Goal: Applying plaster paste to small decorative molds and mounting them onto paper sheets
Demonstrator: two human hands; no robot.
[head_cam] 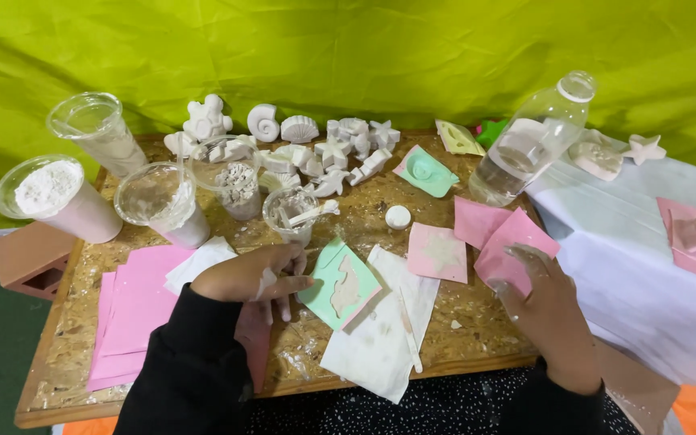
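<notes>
Chipboard table [380, 221], white plaster casts [340, 149], green cloth backdrop [348, 48]

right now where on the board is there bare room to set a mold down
Bare board shows between the white cap and the green mold, and along the near edge right of the white paper, below the pink mold. The back is crowded with plaster casts and cups; pink sheets cover the left.

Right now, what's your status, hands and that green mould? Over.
Left hand open, fingers resting on green mould. Right hand open, touching pink mould. Cups and water bottle stand behind, apart.
</notes>
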